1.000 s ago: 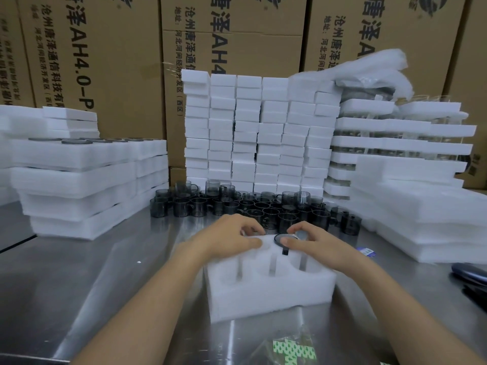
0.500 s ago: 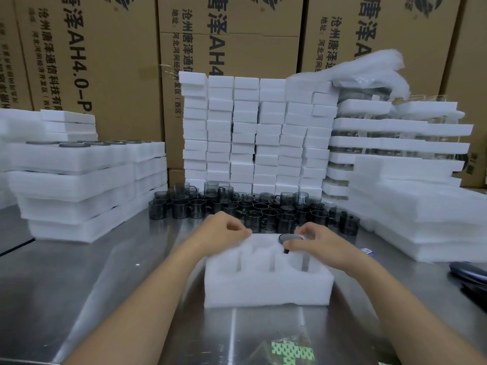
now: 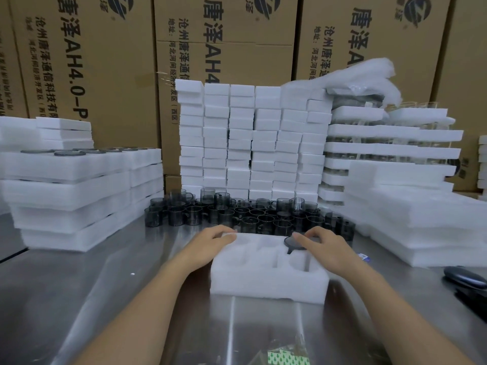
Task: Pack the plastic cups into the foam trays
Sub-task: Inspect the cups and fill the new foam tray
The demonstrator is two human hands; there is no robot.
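The right grip [image 3: 324, 246] curls on the cup [image 3: 293, 243] seated in the foam tray's [image 3: 266, 283] far-right pocket; the left grip [image 3: 210, 239] holds its far-left corner. The loose cups [image 3: 250, 214] stand just beyond both, toward the counter's [image 3: 79, 299] far edge.

We look across a brushed-steel desk [image 3: 79, 299], behind the desk a wall of tall brown cardboard boxes [image 3: 110, 75] printed with dark Chinese characters and "AH4.0", soft overhead light glaring off the desk's near surface

White foam tray [image 3: 268, 285], flat, smoky cup [image 3: 291, 242] sunk in far-right pocket
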